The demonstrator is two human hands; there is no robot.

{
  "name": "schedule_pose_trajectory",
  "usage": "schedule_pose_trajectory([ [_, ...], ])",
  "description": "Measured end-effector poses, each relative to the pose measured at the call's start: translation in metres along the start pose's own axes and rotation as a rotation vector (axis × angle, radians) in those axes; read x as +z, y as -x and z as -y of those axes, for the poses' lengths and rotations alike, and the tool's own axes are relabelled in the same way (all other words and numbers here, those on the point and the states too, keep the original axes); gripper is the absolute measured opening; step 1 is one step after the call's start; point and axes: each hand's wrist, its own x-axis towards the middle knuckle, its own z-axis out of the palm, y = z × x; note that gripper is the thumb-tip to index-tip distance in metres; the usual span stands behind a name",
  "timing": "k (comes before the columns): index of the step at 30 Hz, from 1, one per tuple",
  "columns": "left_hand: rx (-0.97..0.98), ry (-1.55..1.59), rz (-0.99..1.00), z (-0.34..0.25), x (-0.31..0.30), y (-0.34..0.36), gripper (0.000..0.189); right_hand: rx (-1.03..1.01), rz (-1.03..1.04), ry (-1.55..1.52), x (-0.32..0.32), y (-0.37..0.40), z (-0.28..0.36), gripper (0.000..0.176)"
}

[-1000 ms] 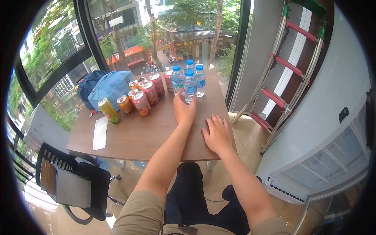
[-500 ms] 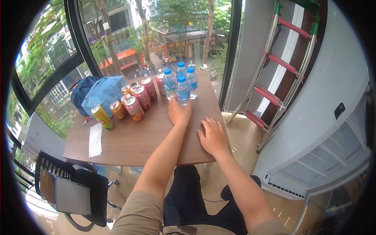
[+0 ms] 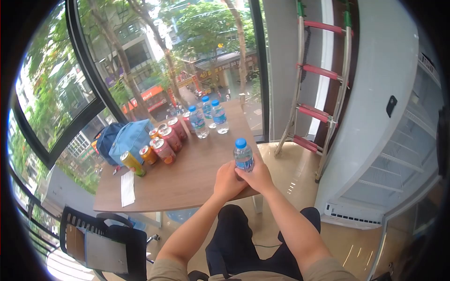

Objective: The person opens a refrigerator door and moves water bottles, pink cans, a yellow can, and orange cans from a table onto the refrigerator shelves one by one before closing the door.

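A small clear water bottle [image 3: 243, 156] with a blue cap stands upright between my hands near the table's right front edge. My left hand [image 3: 229, 181] is wrapped round its lower left side. My right hand [image 3: 257, 176] closes on it from the right, and the bottle's base is hidden by the fingers. Farther back on the table [image 3: 187, 187] are three more bottles [image 3: 219, 119]. Left of them stand several red cans [image 3: 164, 151], orange cans [image 3: 148, 154] and a yellow-green can [image 3: 132, 163].
Blue bags [image 3: 129, 140] lie at the table's left rear, with a white paper [image 3: 127, 188] nearer the front. An office chair [image 3: 136, 243] is at the lower left. A ladder [image 3: 295, 112] and a white fridge [image 3: 365, 140] stand on the right.
One bottle has come away from the group of bottles, toward me and to the right. My right hand has left the tabletop and joined my left hand on it. The view has shifted.
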Motion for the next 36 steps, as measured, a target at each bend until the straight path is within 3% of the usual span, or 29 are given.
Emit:
schedule_pose_trajectory([
  [3,0.166,-0.236,-0.037,-0.003,0.011,0.013,0.078,-0.057,-0.048,-0.147,-0.019,0.020,-0.011,0.057],
  [4,0.186,-0.225,-0.027,-0.005,0.017,0.018,0.078,-0.017,-0.049,-0.334,-0.031,0.029,-0.009,0.052],
  [6,0.156,-0.421,0.033,-0.011,0.029,0.023,0.094,0.063,-0.075,-0.580,-0.055,0.046,-0.019,0.047],
  [9,0.156,-0.478,0.116,-0.032,0.041,0.023,0.107,0.086,-0.217,-0.610,-0.122,0.082,-0.014,0.047],
  [11,0.178,-0.495,0.221,-0.058,0.037,0.017,0.104,0.078,-0.398,-0.577,-0.168,0.104,-0.022,0.043],
  [17,0.159,-0.446,0.246,-0.091,0.070,-0.001,0.078,-0.121,-0.987,-0.330,-0.323,0.141,-0.053,0.041],
  [20,0.137,-0.494,0.224,-0.088,0.079,-0.002,0.064,-0.180,-1.179,-0.220,-0.392,0.141,-0.055,0.043],
  [24,0.161,-0.506,0.203,-0.086,0.082,-0.002,0.057,-0.122,-1.229,-0.077,-0.458,0.129,-0.037,0.045],
  [26,0.162,-0.508,0.194,-0.086,0.083,-0.002,0.055,-0.021,-1.132,0.270,-0.483,0.118,-0.030,0.051],
  [29,0.162,-0.514,0.180,-0.084,0.085,-0.003,0.053,0.004,-1.021,0.395,-0.518,0.091,-0.063,0.057],
  [36,0.152,-0.532,0.162,-0.086,0.088,-0.002,0.049,0.163,-0.878,0.614,-0.523,0.059,-0.080,0.060],
])
